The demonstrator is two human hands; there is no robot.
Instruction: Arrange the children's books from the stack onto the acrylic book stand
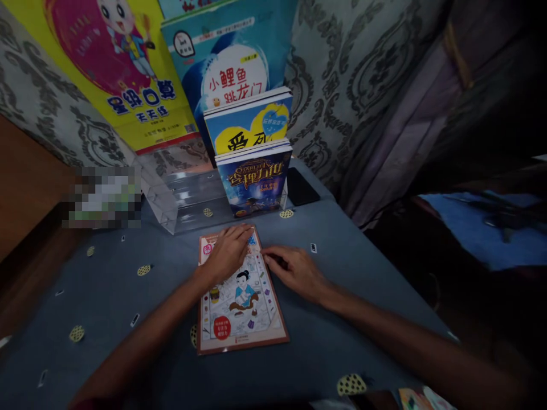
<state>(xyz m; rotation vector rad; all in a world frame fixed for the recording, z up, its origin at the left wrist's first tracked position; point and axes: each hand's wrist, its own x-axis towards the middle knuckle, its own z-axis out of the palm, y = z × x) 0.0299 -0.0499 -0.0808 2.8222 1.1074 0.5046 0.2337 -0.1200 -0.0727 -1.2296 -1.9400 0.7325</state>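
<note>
Fingers of the left hand (229, 250) lie flat and unclenched across the upper part of the booklet (244, 304), hiding some of its title. Beside them, the right hand (299, 273) curls half open at the booklet's edge; whether it pinches the cover I cannot tell. Beyond the fingers, books (256, 185) stand in a clear rack (161, 199), the rearmost cut off above.

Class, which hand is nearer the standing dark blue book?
Left. The left hand is just in front of the dark blue book; the right hand is farther off, front-right.
</note>
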